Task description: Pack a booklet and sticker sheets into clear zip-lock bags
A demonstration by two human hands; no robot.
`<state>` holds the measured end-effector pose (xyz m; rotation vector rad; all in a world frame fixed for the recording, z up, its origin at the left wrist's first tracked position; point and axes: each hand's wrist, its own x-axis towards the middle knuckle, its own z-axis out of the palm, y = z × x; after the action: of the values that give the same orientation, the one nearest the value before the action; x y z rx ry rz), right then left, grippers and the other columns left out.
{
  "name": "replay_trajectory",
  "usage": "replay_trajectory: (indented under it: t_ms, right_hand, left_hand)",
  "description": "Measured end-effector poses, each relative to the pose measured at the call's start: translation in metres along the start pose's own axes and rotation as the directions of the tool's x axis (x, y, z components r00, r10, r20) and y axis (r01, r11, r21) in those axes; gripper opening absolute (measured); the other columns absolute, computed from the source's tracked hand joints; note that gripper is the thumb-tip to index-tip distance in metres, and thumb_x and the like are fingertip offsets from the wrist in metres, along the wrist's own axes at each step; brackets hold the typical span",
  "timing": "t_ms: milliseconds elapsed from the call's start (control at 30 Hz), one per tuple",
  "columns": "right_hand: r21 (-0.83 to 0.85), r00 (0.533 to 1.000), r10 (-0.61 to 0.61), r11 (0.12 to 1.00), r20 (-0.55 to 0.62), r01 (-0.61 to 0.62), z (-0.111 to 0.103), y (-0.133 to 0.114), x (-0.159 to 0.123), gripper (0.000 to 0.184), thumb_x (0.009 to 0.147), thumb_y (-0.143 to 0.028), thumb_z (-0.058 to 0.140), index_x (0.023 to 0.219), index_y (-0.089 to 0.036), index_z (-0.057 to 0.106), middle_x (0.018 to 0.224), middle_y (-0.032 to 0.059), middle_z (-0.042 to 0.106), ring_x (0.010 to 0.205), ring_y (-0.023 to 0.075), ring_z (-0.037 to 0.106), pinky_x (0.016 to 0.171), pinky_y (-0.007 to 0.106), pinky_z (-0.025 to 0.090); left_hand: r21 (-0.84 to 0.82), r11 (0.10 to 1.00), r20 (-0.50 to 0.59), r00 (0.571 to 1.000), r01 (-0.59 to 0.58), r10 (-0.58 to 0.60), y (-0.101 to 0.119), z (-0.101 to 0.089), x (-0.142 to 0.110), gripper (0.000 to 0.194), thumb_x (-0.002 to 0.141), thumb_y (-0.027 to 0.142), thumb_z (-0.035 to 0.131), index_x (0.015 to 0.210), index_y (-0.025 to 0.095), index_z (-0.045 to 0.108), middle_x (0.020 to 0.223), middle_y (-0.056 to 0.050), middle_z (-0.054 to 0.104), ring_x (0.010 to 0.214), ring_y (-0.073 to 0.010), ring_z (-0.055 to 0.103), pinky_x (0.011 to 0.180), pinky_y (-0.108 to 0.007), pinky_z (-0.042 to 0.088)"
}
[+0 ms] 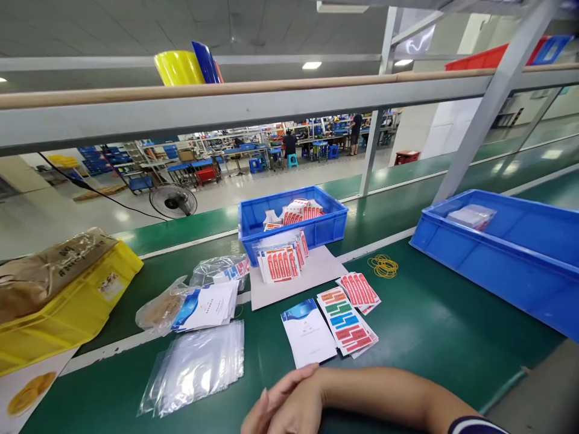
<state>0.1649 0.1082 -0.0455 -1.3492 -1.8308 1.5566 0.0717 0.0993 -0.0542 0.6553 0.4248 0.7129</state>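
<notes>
My right hand (pixel 298 410) lies at the bottom edge, its forearm coming in from the right; its fingers are mostly out of sight. Against it rest the stretched fingers of what looks like my left hand (pixel 281 389), mostly cut off by the frame. I see nothing held in either. Just beyond lies a white and blue booklet (pixel 308 333). Beside it are sheets of coloured stickers (pixel 346 322) and red sticker sheets (pixel 360 291). To the left lie clear plastic bags (pixel 199 367), with a stack of booklets (pixel 208 305) behind them.
A blue bin (pixel 294 232) holds red-printed sheets; more sheets (pixel 283 262) lean at its front on a grey board (pixel 323 265). Yellow rubber bands (pixel 383 266) lie to the right, near a larger blue bin (pixel 488 259). A yellow crate (pixel 90 316) stands left. A rail (pixel 253 99) crosses above.
</notes>
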Motion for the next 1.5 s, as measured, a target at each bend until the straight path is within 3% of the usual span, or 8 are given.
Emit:
replay_trajectory:
  t_ms: [33, 100, 133, 233, 433, 900, 1033, 1500]
  right_hand:
    - [0.029, 0.983, -0.015, 1.0, 0.185, 0.01, -0.015, -0.002, 0.0, 0.018, 0.071, -0.037, 0.067, 0.065, -0.021, 0.069, 0.062, 0.0018, 0.069, 0.071, 0.0258, 0.071, 0.055, 0.031, 0.058]
    - [0.195, 0.553, -0.248, 0.969, 0.796, 0.153, -0.049, -0.001, -0.004, 0.019, 0.073, -0.031, 0.069, 0.083, -0.016, 0.066, 0.085, 0.0067, 0.071, 0.086, 0.0214, 0.069, 0.075, 0.028, 0.056]
    - [0.282, 0.499, -0.399, 0.913, 0.769, 0.295, -0.067, 0.002, -0.007, 0.027, 0.077, -0.032, 0.066, 0.097, -0.015, 0.063, 0.096, 0.0085, 0.069, 0.096, 0.0193, 0.066, 0.083, 0.028, 0.052]
    - [-0.057, 0.68, -0.577, 0.743, 0.453, 0.667, -0.112, 0.019, -0.018, 0.038, 0.086, -0.035, 0.055, 0.118, -0.013, 0.054, 0.115, 0.0131, 0.062, 0.113, 0.019, 0.055, 0.101, 0.033, 0.039]
    - [-0.773, 0.857, -0.428, 0.425, 0.288, 0.472, -0.142, 0.072, -0.023, 0.089, 0.077, -0.051, 0.062, 0.144, -0.01, 0.019, 0.15, 0.0209, 0.016, 0.14, 0.0319, 0.006, 0.112, 0.05, 0.014]
    - [-0.816, 0.775, -0.626, 0.402, 0.087, 0.416, -0.124, 0.055, -0.03, 0.036, 0.096, -0.02, 0.033, 0.127, -0.014, 0.05, 0.13, 0.0119, 0.055, 0.123, 0.0203, 0.047, 0.104, 0.039, 0.037]
    - [-0.718, 0.699, -0.62, 0.298, 0.356, 0.629, -0.107, 0.04, -0.046, 0.045, 0.096, -0.04, 0.035, 0.133, -0.017, 0.043, 0.138, 0.0071, 0.047, 0.133, 0.0205, 0.033, 0.111, 0.04, 0.026]
    - [-0.84, 0.943, -0.332, 0.519, -0.028, 0.158, -0.208, 0.109, -0.061, 0.064, 0.085, -0.049, 0.053, 0.138, -0.016, 0.037, 0.146, 0.0105, 0.033, 0.138, 0.0292, 0.021, 0.111, 0.045, 0.025]
  left_hand:
    - [0.001, 0.999, 0.013, 0.999, -0.035, 0.035, 0.004, 0.001, -0.003, 0.06, 0.074, 0.057, 0.048, 0.113, 0.015, 0.066, 0.131, -0.015, 0.053, 0.134, -0.0379, 0.026, 0.112, -0.046, 0.007]
    - [-0.041, 0.994, 0.005, 0.995, -0.097, 0.097, 0.011, 0.0, -0.007, 0.067, 0.074, 0.062, 0.045, 0.113, 0.011, 0.064, 0.125, -0.018, 0.056, 0.125, -0.0395, 0.039, 0.108, -0.051, 0.021]
    - [-0.103, 0.986, -0.034, 0.991, -0.135, 0.132, 0.014, -0.001, -0.008, 0.067, 0.073, 0.063, 0.047, 0.111, 0.011, 0.064, 0.118, -0.019, 0.059, 0.116, -0.0383, 0.047, 0.103, -0.05, 0.03]
    - [-0.273, 0.917, -0.23, 0.945, -0.292, 0.233, 0.023, -0.009, -0.007, 0.046, 0.076, 0.051, 0.052, 0.101, 0.014, 0.066, 0.092, -0.012, 0.065, 0.09, -0.0259, 0.059, 0.085, -0.039, 0.047]
    - [-0.351, 0.83, -0.442, 0.858, -0.434, 0.262, 0.029, -0.019, -0.001, 0.026, 0.078, 0.034, 0.054, 0.091, 0.015, 0.064, 0.08, -0.007, 0.061, 0.076, -0.019, 0.057, 0.068, -0.033, 0.051]
    - [-0.173, 0.981, -0.419, 0.908, -0.085, 0.005, 0.009, -0.009, 0.015, 0.032, 0.089, 0.034, 0.047, 0.099, 0.01, 0.066, 0.104, -0.016, 0.068, 0.1, -0.0254, 0.063, 0.087, -0.036, 0.049]
    - [-0.257, 0.958, -0.427, 0.904, -0.126, 0.004, -0.002, -0.009, 0.019, 0.031, 0.089, 0.021, 0.047, 0.117, 0.017, 0.059, 0.108, -0.01, 0.069, 0.101, -0.025, 0.064, 0.091, -0.04, 0.049]
    - [-0.462, 0.868, -0.162, 0.979, -0.183, 0.12, 0.0, -0.025, 0.006, 0.04, 0.093, 0.025, 0.03, 0.117, 0.025, 0.062, 0.115, -0.004, 0.067, 0.115, -0.0246, 0.056, 0.107, -0.046, 0.033]
